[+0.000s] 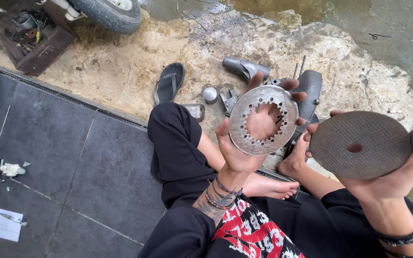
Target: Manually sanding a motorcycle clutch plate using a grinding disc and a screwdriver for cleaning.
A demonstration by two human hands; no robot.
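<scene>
The left hand [244, 143] holds a silver toothed metal ring plate [264, 119], fingers curled round its outer rim at top and bottom, palm showing through the wide notched centre hole. Just to the right of that grip, the right hand [388, 177] holds a dark abrasive disc [361, 145], thumb clamped on its right edge and fingertips on its left edge, so the small centre hole stays uncovered. The two discs sit near each other but do not touch.

Both discs are held up in front of the person, flat faces turned toward the camera. Being round, neither has a long axis; each disc's axis points up at the viewer.

The ring plate looks stiff, thin and fairly light, with a slick, scuffed face; the rim is the sensible place to hold it, away from the inner teeth. The abrasive disc looks rigid, rough-surfaced and likely brittle, so an edge hold suits it too.

Below the hands are the person's crossed legs in black trousers and a bare foot [268, 187]. Beyond the ring plate, on rough stained concrete, lie grey metal engine parts [244, 69] and a black sandal [168, 83]. Further left are dark floor tiles [72, 157], a box of tools [34, 38] and a tyre [108, 12].
</scene>
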